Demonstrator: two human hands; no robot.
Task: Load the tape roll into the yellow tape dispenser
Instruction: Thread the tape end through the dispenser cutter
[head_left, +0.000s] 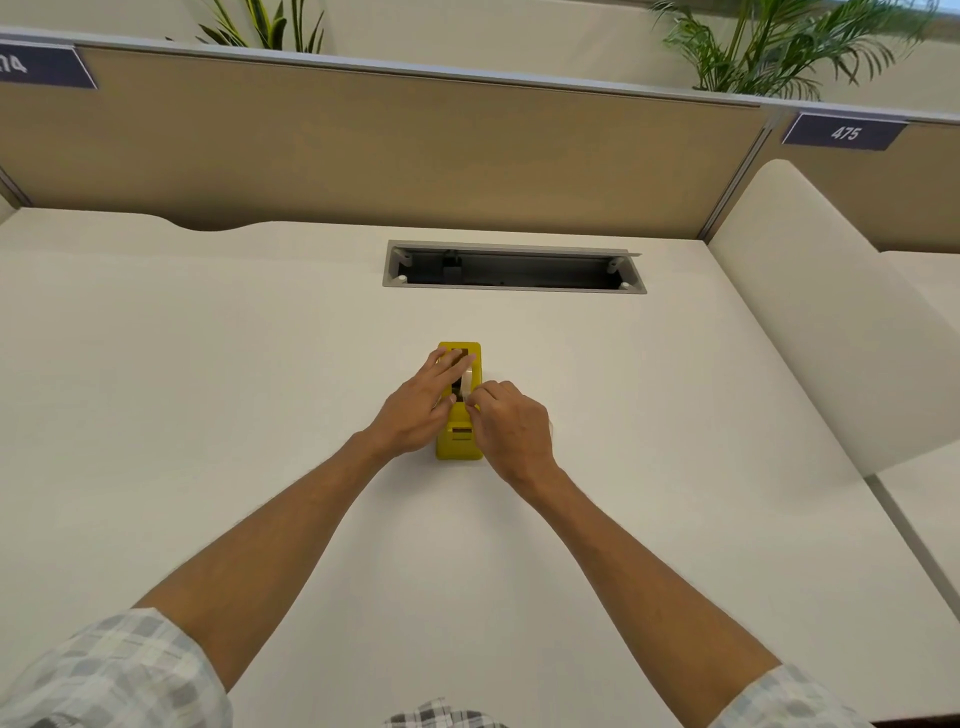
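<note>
Mid-desk (260, 364), we are steadying the yellow tape dispenser (460, 441) with our flat left hand (421, 410) while our right hand (506, 421) is pinching the seated tape roll (467, 382)'s end; the strip risks slipping and resticking.

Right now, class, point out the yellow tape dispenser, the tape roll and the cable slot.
yellow tape dispenser (460, 441), head view, near end.
tape roll (469, 378), head view, pale edge.
cable slot (514, 270), head view, dark opening.

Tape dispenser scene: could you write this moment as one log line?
step: loading tape | left hand: fingers flat on tape roll in yellow dispenser | right hand: pinching at the roll | desk
</note>
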